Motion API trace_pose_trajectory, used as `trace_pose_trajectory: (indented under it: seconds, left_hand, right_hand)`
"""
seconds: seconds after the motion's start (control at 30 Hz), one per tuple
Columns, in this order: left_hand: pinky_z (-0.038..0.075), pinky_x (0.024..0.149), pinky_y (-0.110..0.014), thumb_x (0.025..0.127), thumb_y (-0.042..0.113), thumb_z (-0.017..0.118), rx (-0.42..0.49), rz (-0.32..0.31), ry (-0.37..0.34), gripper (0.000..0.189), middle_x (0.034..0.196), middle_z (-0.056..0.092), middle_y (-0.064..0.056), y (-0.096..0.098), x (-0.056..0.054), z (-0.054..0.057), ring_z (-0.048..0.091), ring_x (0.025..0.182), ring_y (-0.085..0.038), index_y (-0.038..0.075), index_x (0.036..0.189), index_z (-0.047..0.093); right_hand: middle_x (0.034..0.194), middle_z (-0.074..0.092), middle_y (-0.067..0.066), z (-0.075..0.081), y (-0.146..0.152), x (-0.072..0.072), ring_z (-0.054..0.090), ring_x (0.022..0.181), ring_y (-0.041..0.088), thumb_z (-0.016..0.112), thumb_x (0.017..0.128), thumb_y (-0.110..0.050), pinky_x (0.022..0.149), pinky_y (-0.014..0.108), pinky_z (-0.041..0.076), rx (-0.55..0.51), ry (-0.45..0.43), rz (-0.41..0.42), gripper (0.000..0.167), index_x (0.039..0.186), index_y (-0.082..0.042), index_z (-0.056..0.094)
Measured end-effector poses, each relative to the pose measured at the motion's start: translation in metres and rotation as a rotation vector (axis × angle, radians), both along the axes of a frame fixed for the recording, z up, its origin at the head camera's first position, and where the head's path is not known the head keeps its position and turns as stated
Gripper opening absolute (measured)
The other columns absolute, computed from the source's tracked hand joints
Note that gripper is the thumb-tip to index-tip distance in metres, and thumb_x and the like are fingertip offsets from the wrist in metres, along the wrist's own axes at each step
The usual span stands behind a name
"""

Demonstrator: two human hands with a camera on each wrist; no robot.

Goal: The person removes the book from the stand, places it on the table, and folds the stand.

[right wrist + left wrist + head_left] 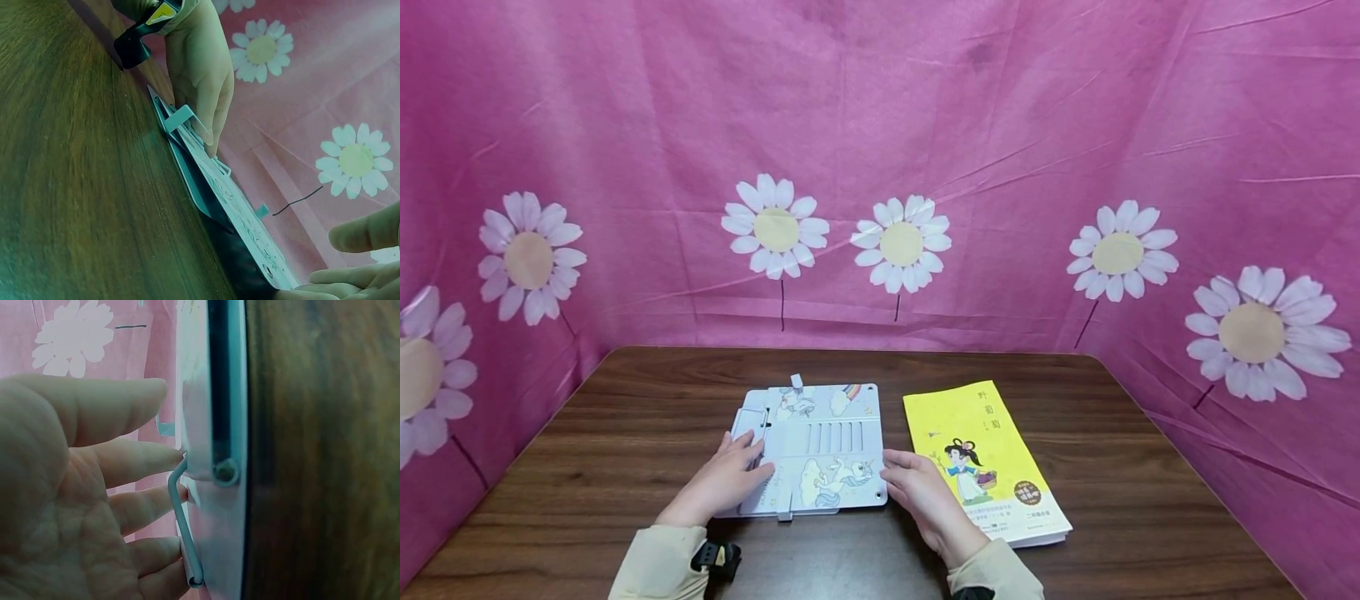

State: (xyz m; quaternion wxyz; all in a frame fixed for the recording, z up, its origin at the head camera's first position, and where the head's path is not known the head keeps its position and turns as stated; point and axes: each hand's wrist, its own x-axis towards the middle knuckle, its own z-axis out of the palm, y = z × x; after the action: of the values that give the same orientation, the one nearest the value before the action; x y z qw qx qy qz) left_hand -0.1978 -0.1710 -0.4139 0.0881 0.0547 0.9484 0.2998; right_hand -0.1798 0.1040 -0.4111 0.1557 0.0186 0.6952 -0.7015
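Note:
A flat white folding book stand [831, 440] printed with unicorns, clouds and a rainbow lies on the table. Slots cross its middle, and small clips stick out at the top and bottom edges. In the right wrist view, a dark gap shows beneath the printed panel [240, 219], which slants up from its base. My left hand [727, 477] rests on the stand's left side, and in the left wrist view its fingertips touch the panel by a bent wire bracket [181, 519]. With fingers extended and thumb raised, my right hand [925, 498] touches the stand's right edge.
A yellow book [985, 462] with a cartoon figure on its cover lies just right of the stand, partly behind my right hand. The brown wooden table [625, 433] meets a pink curtain [880, 108] with white daisies at its back and sides.

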Motion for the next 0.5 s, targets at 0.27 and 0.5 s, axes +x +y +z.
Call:
trace_pose_trajectory:
  seconds: [0.27,0.5]
  left_hand:
    - [0.016,0.114,-0.07,0.098,0.03,0.057,0.01,-0.001,0.005,0.056,0.153,0.031,-0.035,-0.0055,-0.0005,-0.0021,0.01,0.143,-0.059,-0.011,0.136,0.052]
    - [0.017,0.115,-0.069,0.099,0.028,0.056,0.037,-0.006,0.018,0.054,0.151,0.032,-0.036,-0.0081,-0.0003,-0.0033,0.01,0.142,-0.059,-0.012,0.135,0.052]
  right_hand:
    - [0.149,0.032,0.039,-0.0013,-0.0023,0.0029,0.038,0.14,0.046,0.048,0.094,-0.002,0.115,0.055,0.034,0.007,-0.019,0.007,0.054,0.14,0.022,0.034]
    - [0.145,0.04,0.038,-0.0015,-0.0003,0.0036,0.045,0.136,0.044,0.049,0.093,-0.001,0.115,0.055,0.035,-0.031,-0.01,0.004,0.053,0.139,0.023,0.036]
